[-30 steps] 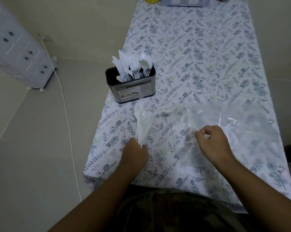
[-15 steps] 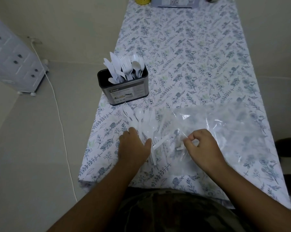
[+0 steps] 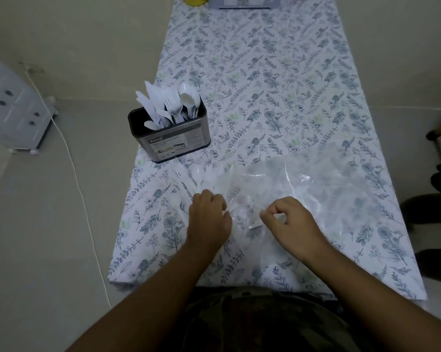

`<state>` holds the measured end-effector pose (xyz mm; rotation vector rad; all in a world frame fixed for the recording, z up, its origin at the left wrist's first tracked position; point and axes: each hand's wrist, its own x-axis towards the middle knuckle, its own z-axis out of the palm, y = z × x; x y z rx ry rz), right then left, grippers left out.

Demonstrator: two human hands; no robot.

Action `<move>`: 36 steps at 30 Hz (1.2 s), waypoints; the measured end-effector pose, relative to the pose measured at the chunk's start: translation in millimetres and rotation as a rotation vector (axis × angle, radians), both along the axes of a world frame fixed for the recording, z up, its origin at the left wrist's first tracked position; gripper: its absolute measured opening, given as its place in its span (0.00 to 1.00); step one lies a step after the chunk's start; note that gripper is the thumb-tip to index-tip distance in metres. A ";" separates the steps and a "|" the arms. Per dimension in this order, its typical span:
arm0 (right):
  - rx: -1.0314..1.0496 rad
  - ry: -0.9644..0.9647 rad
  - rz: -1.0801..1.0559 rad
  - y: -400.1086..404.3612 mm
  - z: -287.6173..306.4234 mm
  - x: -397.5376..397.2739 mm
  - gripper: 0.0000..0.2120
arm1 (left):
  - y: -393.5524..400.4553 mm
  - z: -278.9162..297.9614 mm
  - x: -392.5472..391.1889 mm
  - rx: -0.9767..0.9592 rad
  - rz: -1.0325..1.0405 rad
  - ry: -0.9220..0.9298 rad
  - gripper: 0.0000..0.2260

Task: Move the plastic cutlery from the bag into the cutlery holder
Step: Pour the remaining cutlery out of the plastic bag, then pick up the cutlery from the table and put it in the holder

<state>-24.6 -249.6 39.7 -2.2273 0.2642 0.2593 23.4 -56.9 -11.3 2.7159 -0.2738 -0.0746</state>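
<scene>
Head view, entry: left hand (image 3: 209, 219), a second ago lifting bundle of plastic cutlery (image 3: 199, 177) upright, now lowered, fingers curled over handles, bundle fanned flat on tablecloth (image 3: 265, 85) beside clear bag (image 3: 315, 186). Right hand (image 3: 290, 222) pinches bag mouth. Cutlery holder (image 3: 173, 141) partly filled; transfer pending, regrip likely.

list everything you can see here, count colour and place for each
cutlery holder: one, dark with label, table's left edge
cutlery in holder: many, white, upright
loose cutlery: several, white, flat between holder and left hand
bag: one, clear, right of loose cutlery
tablecloth: one, white with blue floral print, over table
drawer unit: one, pale, floor at left
cord: one, white, along floor
yellow object: one, table's far end
left hand: on cutlery
right hand: pinching bag
</scene>
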 end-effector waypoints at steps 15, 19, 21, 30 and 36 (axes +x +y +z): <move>-0.604 0.093 -0.067 -97.7 -50.9 14.4 0.25 | -47.7 32.5 -24.8 -0.881 0.464 0.634 0.12; -0.570 -0.072 -0.151 -102.7 -54.6 8.2 0.18 | -38.7 28.7 -19.1 -0.942 0.531 0.633 0.12; -0.547 -0.150 -0.188 -103.8 -50.7 9.7 0.15 | -37.1 25.1 -20.7 -0.891 0.502 0.593 0.13; -0.670 -0.679 -0.164 -99.5 3.0 6.5 0.10 | -32.9 15.3 -25.8 -0.436 0.182 0.429 0.10; -0.571 -0.491 -0.146 -101.5 -10.6 9.2 0.12 | -38.0 -2.7 -25.9 -0.372 0.074 0.364 0.07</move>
